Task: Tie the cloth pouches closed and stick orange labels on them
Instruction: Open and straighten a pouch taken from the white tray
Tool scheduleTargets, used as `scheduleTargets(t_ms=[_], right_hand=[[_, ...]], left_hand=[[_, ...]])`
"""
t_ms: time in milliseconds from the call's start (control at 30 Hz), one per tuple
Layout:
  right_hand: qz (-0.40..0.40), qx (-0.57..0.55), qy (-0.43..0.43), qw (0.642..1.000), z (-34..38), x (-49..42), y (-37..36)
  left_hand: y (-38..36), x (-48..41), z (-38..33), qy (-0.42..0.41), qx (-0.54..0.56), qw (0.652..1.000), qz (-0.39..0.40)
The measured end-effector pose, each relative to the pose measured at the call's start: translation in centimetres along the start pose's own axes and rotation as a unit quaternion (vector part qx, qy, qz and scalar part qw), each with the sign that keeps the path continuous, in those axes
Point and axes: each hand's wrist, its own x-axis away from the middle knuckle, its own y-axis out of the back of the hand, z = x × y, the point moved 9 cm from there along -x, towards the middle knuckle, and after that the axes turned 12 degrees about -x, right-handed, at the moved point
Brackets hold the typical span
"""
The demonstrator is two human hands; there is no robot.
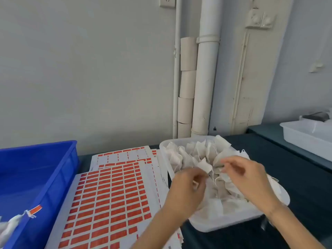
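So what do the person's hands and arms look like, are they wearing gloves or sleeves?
No gloves: the left hand and the right hand are both bare. The left forearm and right forearm are bare too, with no sleeve showing up to the bottom edge of the picture. No watch is visible; the fingers are too blurred to tell about rings.

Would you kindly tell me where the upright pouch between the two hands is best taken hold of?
Probably a pinch grip on the raised top corner of the pouch, coming from above: it stands packed among others in the white tray, so its sides are hemmed in and only that peak is free.
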Motion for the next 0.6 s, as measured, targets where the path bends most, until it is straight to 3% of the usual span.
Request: scheduleTargets(t_ms=[133, 267, 433, 600], right_hand=[[0.062, 0.148, -0.142, 0.977, -6.0, -5.1, -3.4], [0.126, 0.233, -0.184, 0.947, -10.5, -6.9, -6.6], [0.126, 0.278, -0.183, 0.935, -12.8, -7.7, -8.0], [0.088, 0.24, -0.129, 0.958, -12.2, -7.9, -7.8]], left_hand=[[-4.6, -7.6, 3.1, 0.039, -0.126, 0.986, 0.101], [-9.0, -9.7, 6.5, 0.046, -0.202, 0.961, 0.182], [-11.6, -11.0, 7.4, 0.039, -0.249, 0.941, 0.224], [-11.5, -12.2, 6.0, 0.004, -0.257, 0.951, 0.169]])
